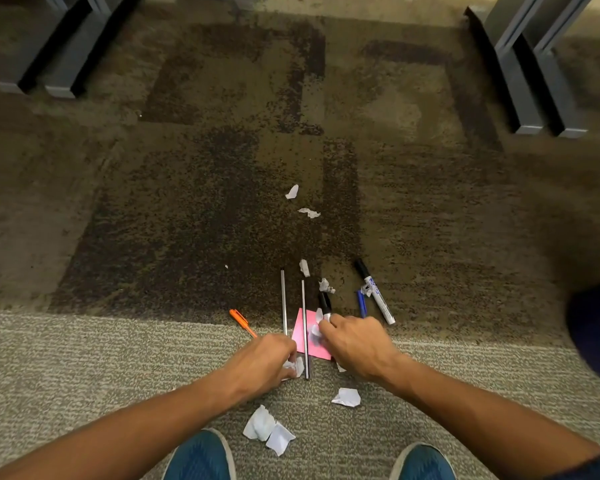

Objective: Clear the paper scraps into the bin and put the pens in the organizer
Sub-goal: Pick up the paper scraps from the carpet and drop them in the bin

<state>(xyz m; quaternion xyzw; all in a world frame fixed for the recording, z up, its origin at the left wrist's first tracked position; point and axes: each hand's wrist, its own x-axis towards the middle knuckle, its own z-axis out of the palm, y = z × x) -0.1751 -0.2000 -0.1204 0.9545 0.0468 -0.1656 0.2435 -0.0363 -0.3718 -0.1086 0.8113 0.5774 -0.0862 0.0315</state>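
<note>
**Both hands working among scraps and pens on the carpet**

The carpet (187,202) is lying wide and bare ahead of the hands, bounded far off by grey furniture legs (527,95) at both sides. The left hand (262,363) is closing on a white paper scrap (296,368). The right hand (355,344) is pinching a crumpled scrap (315,330) over a pink note (310,337). Two thin rods (284,299) are lying between the hands, an orange pen (242,322) left of them. A white marker (374,291), its print unreadable, and a blue pen (361,303) are lying just beyond the right hand. More scraps (269,429) are lying nearer the shoes (201,455).
</note>
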